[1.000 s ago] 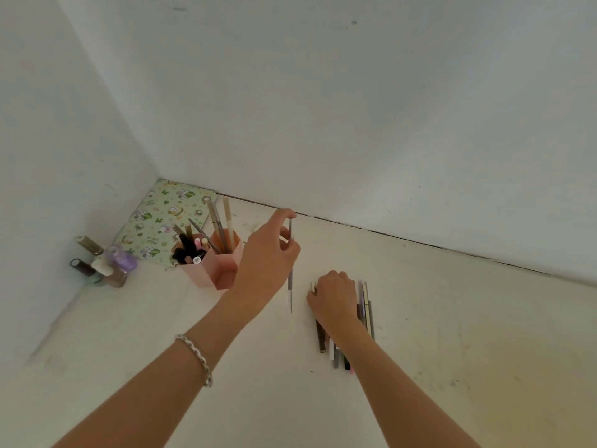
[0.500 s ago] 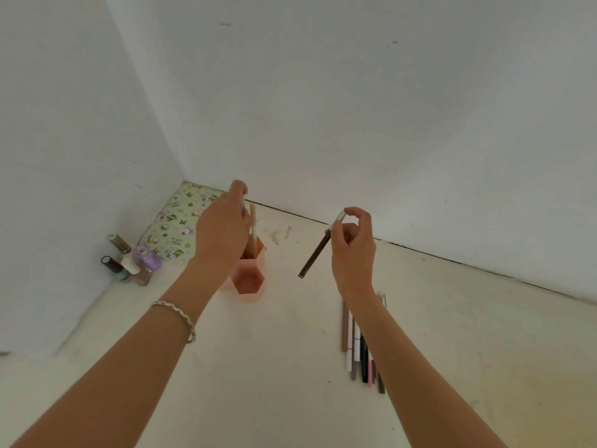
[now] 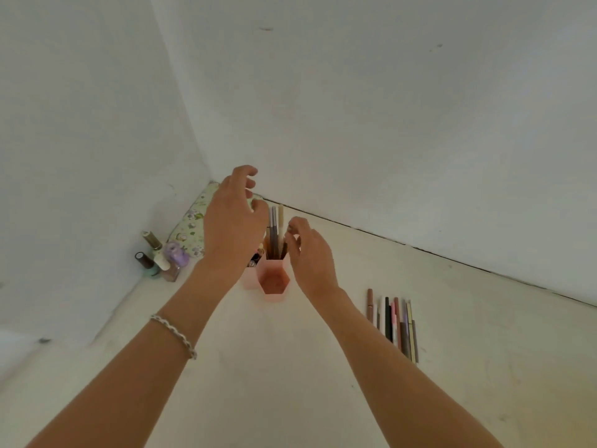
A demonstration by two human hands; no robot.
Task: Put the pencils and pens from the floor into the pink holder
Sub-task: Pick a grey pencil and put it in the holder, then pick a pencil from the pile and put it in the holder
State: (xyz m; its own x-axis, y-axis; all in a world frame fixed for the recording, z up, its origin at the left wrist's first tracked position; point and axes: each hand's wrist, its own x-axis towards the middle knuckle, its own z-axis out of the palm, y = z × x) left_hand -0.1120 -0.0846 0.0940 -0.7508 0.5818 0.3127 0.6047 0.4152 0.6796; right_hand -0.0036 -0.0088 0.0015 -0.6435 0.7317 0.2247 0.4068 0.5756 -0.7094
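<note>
Both hands have moved since the earlier frame. We note that the right hand (image 3: 308,253), previously raised in the air to the right of the holder (image 3: 274,297), is now at the holder's right side, with its fingertips (image 3: 292,229) level with the tops of the upright pens (image 3: 274,231). The left hand (image 3: 232,221), previously low over the holder, now hovers above the holder's left side.

Finger state, left hand: we see the fingers spread and loosely bent, gripping nothing.

Finger state, right hand: we see thumb and fingertips drawn together just beside a beige pen (image 3: 280,221) standing in the holder. We cannot tell whether they pinch a pen or have let go.

Holder: pink, with hexagonal cells, upright on the floor (image 3: 290,367). The upright pens stand in its rear cells.

Remaining stock: a row (image 3: 392,321) of pens and pencils lies flat on the floor, side by side, to the right of the holder and well apart from it.

Other items: we see small bottles (image 3: 160,257) grouped left of the holder, near the wall. A floral pouch (image 3: 193,221) lies behind and left of the holder, partly hidden by the left hand. A bracelet (image 3: 176,334) sits on the left wrist.
</note>
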